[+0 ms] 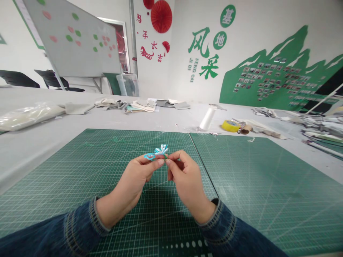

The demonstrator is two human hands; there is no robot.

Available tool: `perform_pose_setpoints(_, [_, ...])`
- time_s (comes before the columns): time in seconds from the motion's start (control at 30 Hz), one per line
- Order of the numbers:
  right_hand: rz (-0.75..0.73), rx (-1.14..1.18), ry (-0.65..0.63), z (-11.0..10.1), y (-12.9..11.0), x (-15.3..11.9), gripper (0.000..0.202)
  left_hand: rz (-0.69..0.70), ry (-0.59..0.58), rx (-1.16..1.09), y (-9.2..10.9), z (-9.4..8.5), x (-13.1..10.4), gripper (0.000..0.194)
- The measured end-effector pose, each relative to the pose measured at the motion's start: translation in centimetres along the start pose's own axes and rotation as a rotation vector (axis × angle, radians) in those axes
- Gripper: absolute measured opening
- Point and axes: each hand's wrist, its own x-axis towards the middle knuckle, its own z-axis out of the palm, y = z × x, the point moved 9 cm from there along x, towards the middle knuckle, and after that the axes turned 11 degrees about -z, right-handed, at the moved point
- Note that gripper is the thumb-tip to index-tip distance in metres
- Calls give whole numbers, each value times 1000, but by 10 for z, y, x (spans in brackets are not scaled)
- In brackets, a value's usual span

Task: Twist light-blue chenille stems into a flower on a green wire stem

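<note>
Between my two hands, above a green cutting mat (112,200), is a small blue-and-white beaded ornament (161,150), its loops fanned upward like petals. A flat light-blue curl (149,156) sticks out on its left side. My left hand (136,176) pinches the ornament's lower part between thumb and fingers. At the right, my right hand (185,173) is closed with thumb and index finger on a short green end (165,156) at the ornament's base. The thumb tips nearly meet. My fingers hide part of the base.
A second cutting mat (257,178) lies to the right. Beyond the mats stand a white thread cone (207,119) and a yellow tape roll (230,125). Fabric pieces (144,104) line the table's back. A plastic-wrapped bundle (32,116) lies left. Loose green thread (115,139) rests on the mat.
</note>
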Motion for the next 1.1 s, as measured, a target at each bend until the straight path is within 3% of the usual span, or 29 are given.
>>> perform_pose_setpoints(0.1, [-49,-68,-7,3,-6,-2,13,49,-9,-14,5,2,-1,19])
perform_pose_setpoints(0.2, [2,-20,-28,8,-1,-4,14,99,-14,-4,11,2,-2,14])
perform_pose_setpoints(0.43, [276,557,-168,28,16,-6,16,116,-21,-9,20,0,-4,15])
perform_pose_setpoints(0.53, [350,643,-227,33,21,-9,16,123,-29,-17,23,1,-6,14])
perform_pose_setpoints(0.93, [342,694,-114,23,24,-4,15,181,-25,124,21,-2,-3,11])
perform_pose_setpoints(1.1, [303,598,-50,16,27,-2,16,294,88,463,29,-5,-10,14])
